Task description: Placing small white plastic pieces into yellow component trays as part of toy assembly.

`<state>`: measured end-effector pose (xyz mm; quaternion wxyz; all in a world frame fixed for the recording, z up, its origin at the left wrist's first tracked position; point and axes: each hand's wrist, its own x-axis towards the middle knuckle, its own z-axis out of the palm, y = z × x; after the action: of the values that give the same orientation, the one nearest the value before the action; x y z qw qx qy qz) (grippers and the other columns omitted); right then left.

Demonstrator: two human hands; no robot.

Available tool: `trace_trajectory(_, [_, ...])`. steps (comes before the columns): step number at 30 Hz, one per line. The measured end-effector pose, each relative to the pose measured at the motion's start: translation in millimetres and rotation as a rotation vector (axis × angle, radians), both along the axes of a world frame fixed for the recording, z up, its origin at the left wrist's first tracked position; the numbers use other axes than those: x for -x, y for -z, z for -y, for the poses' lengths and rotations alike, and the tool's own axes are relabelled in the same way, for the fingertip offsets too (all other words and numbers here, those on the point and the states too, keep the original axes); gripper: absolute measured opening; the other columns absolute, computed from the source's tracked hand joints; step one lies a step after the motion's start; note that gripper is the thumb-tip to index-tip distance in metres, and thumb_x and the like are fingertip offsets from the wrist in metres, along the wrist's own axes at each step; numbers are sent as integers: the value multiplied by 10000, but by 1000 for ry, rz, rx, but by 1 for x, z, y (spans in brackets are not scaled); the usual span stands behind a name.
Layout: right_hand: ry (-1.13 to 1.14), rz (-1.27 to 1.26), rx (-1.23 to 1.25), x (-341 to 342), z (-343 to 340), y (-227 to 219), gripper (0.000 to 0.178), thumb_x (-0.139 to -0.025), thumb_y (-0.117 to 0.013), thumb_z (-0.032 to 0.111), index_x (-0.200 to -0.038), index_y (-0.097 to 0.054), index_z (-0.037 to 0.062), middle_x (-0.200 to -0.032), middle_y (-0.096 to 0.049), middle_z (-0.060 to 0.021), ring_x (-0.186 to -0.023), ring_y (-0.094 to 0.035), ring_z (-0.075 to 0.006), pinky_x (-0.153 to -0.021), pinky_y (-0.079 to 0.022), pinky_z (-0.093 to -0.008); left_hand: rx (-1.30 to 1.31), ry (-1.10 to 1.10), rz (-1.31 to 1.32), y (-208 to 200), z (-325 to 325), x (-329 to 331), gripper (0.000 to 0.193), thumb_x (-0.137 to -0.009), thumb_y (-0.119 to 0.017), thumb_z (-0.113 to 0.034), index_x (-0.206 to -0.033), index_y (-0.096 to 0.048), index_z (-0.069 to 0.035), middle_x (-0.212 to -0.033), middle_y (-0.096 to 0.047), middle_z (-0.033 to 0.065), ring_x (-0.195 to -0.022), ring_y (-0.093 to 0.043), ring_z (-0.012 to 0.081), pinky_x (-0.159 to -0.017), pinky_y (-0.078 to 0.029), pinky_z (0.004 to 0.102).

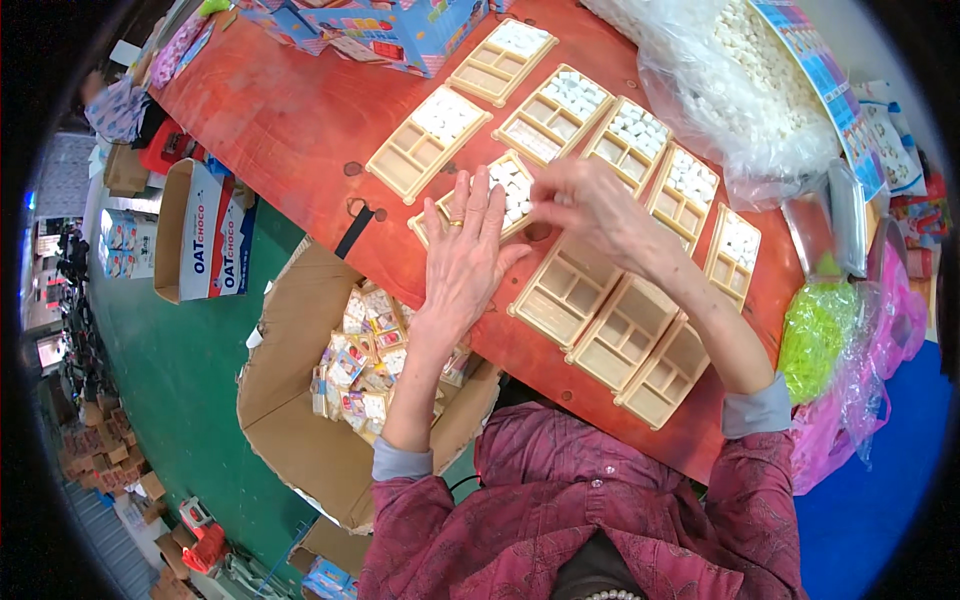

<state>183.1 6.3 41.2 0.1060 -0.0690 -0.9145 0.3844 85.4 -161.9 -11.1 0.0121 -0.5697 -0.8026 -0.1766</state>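
Observation:
My left hand lies flat with fingers stretched out over a beige compartment tray, hiding much of it. Small white cubes fill the tray's far compartment. At the right side of those cubes is my right hand, its fingers curled and pinched together; whatever they hold is hidden. Around my hands lie several like trays with white cubes in one compartment, such as the tray at the left and the tray at the right. Nearer me are three trays without cubes.
A large clear plastic bag of white pieces lies at the far right of the red table. Below the table's left edge stands a cardboard box of packed trays. A blue printed carton sits at the back. Green and pink bags hang right.

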Motion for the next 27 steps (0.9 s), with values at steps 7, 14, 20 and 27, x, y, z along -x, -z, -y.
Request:
trace_trajectory(7, [176, -50, 132, 25, -16, 14, 168, -802, -634, 104, -864, -626, -52, -758, -618, -134, -704, -589, -202, -638, -459, -335, -5, -26, -26, -2, -2, -1, 709, -795, -633, -386, -1328, -390, 13, -1467, -259, 190, -1370, -235, 331, -1041, -222, 599])
trace_trajectory(14, [148, -86, 152, 39, -14, 34, 153, -800, -633, 87, -855, -627, -55, -732, -619, -137, -637, -587, -208, -584, -460, -328, 10, -3, -64, -3, -2, 0, 694, -795, -635, -381, -1312, -410, 24, -1460, -276, 190, -1362, -255, 346, -1039, -220, 600])
trace_trajectory(20, [133, -127, 110, 40, -13, 37, 138, -787, -641, 74, -837, -623, -54, -705, -612, -152, -618, -595, -217, -572, -465, -328, -46, -32, -19, -1, -1, -1, 703, -794, -635, -378, -1325, -401, 20, -1456, -283, 190, -1359, -261, 343, -1035, -223, 605])
trace_trajectory(27, [119, -138, 110, 38, -15, 36, 142, -789, -633, 88, -828, -625, -48, -695, -615, -148, -628, -599, -215, -582, -468, -335, 76, -4, -49, -4, -3, -3, 766, -791, -631, -332, -1421, -294, -56, -1496, -240, 124, -1389, -199, 317, -1077, -166, 578])
